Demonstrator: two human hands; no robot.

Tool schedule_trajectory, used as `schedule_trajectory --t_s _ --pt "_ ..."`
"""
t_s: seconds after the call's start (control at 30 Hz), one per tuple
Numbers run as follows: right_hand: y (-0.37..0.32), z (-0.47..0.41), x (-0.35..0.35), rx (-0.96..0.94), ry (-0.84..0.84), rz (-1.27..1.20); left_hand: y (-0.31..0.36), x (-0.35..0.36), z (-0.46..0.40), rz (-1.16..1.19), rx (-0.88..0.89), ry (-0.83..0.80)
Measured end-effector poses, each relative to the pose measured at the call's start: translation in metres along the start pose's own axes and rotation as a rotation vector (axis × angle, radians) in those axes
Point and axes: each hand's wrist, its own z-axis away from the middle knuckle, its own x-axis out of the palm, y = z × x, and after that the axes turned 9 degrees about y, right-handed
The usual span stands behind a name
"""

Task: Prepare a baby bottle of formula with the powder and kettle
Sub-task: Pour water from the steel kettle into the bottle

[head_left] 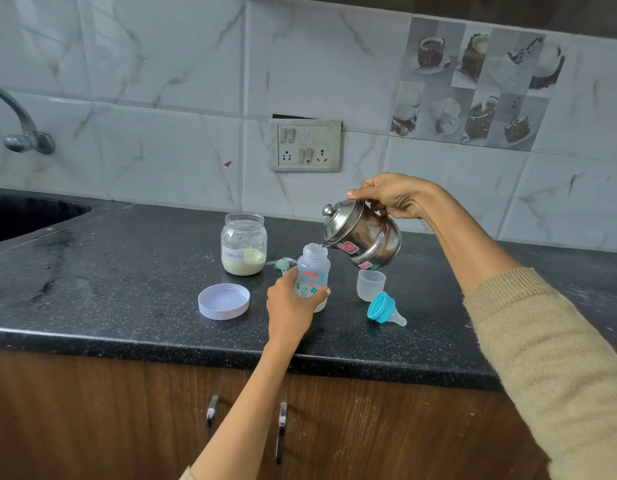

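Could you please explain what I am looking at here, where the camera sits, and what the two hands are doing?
There is no machine: the one picture comes from a camera worn on a person's head, looking down at their own hands over a dark kitchen counter. The right hand tilts a steel kettle so its spout meets the mouth of a baby bottle, which the left hand steadies on the counter. Around it lie an open jar of formula powder, the jar's white lid, a green scoop, a clear cap and the blue teat ring.
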Motion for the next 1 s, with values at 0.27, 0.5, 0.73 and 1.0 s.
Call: schedule_trajectory --t_s 0.27,0.5,0.73,1.0 --pt "-0.006 0.003 0.001 -0.01 0.003 0.053 0.001 0.0 0.0 -0.01 0.002 0.001" --pt "-0.009 0.003 0.003 -0.029 0.003 0.099 0.001 0.0 0.0 -0.022 0.004 -0.001" --pt "-0.012 0.006 0.003 -0.028 0.001 0.119 0.001 0.0 0.0 -0.009 -0.002 -0.004" --pt "-0.01 0.004 0.002 -0.025 0.001 0.105 0.0 0.0 -0.001 -0.021 -0.004 -0.004"
